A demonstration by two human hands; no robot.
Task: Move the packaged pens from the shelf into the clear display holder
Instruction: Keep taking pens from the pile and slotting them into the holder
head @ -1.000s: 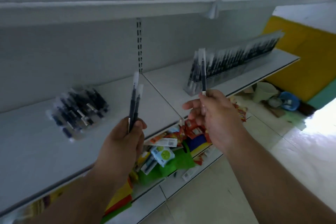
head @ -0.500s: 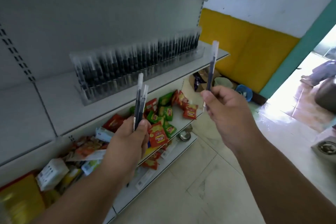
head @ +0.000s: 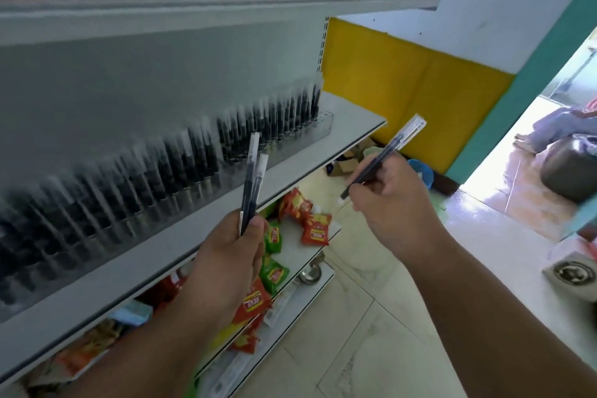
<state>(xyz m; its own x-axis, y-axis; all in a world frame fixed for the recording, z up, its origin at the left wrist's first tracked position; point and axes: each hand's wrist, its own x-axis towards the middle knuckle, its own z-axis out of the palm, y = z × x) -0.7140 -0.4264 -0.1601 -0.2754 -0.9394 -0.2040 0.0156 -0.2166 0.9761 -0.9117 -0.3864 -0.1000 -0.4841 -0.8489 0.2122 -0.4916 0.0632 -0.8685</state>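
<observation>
My left hand grips two packaged black pens upright, in front of the shelf edge. To the right, my right hand pinches a single packaged pen tilted up to the right. A long clear display holder runs along the white shelf, filled with a row of upright packaged pens; its right end shows a few bare slots. Both hands are in front of and below the holder, apart from it.
Red and green snack packets lie on the lower shelves. The upper shelf carries boxes overhead. Tiled floor lies to the right, with a blue bowl by the yellow wall and a white counter at far right.
The view swung right along the shelf, from the loose pen pile to the holder's right end. My right hand tilted its pen from upright to slanting; the left hand kept its two pens upright.
</observation>
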